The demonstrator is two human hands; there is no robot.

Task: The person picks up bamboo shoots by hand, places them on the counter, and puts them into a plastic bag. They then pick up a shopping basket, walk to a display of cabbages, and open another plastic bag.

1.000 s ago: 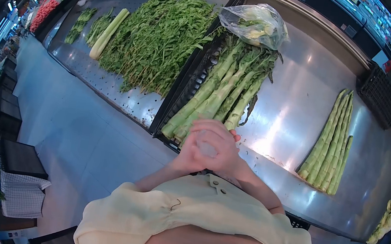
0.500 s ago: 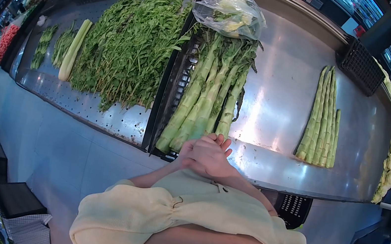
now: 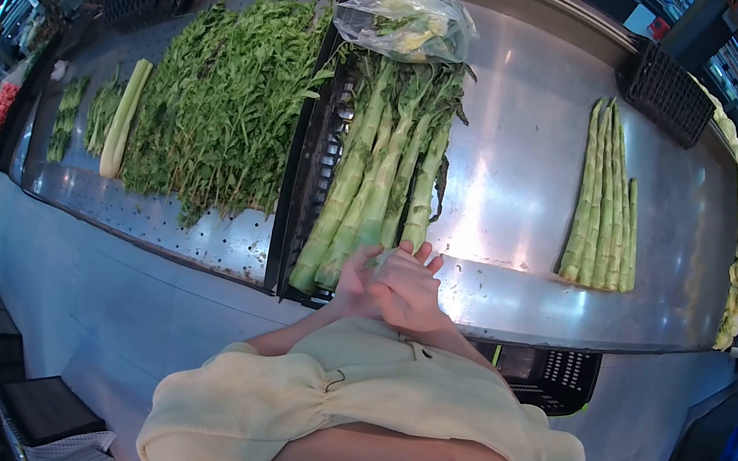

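Note:
My left hand (image 3: 355, 283) and my right hand (image 3: 408, 291) touch each other in front of my body, at the counter's near edge. The right one lies partly over the left, its fingers apart and nothing visible in it. Of the left hand, a raised finger shows; the rest is partly hidden. Just beyond them, thick green stalks (image 3: 375, 175) with dark leaves lie in a black crate (image 3: 332, 103). A clear plastic bag (image 3: 413, 20) with pale leafy vegetables rests on their leafy ends.
Leafy greens (image 3: 227, 97), a pale stalk (image 3: 126, 116) and small green bundles (image 3: 66, 120) lie left on the metal counter (image 3: 511, 156). More stalks (image 3: 603, 207) lie right. Black baskets (image 3: 667, 91) stand at the back; another basket (image 3: 546, 378) is below the front edge.
The view has shifted slightly, so the counter's goods appear further left. My hands have loosened a little, with a left finger now raised apart. More of the basket below shows.

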